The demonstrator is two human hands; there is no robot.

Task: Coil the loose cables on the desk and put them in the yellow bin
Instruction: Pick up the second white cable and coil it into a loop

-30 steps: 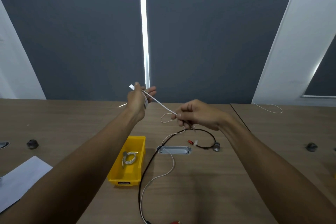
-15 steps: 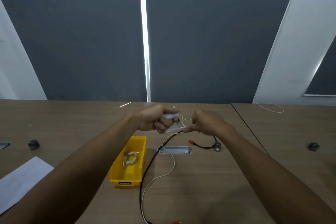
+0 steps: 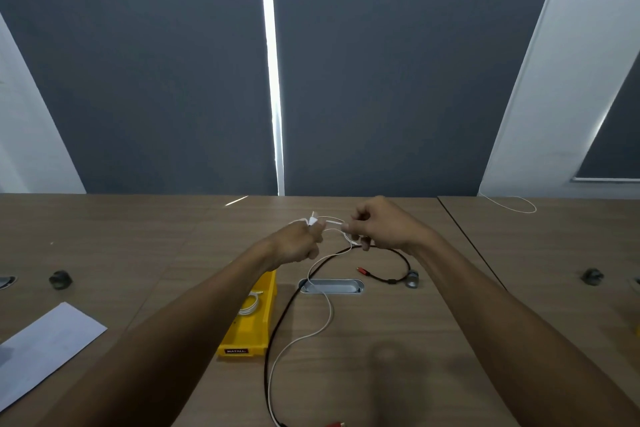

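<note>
Above the desk middle, my left hand (image 3: 301,241) is closed around a few loops of a thin white cable (image 3: 327,317), its plug end sticking up past the fingers. My right hand (image 3: 381,227) pinches the same cable a short way to the right. The cable's loose length hangs down and trails across the desk toward the near edge. A black cable (image 3: 277,329) with red plugs lies alongside it and curves behind my right hand. The yellow bin (image 3: 254,333) sits under my left forearm and holds one coiled white cable (image 3: 251,303).
A silver cable grommet (image 3: 330,286) is set in the wooden desk (image 3: 398,357) right of the bin. White paper (image 3: 41,347) lies at the near left. Dark round knobs (image 3: 60,279) sit far left and far right. Another thin white cable (image 3: 512,206) lies at the back right.
One second ago my hands were apart with the cable stretched between them and the left hand raised. They came together lower, and now the left hand holds more loops.
</note>
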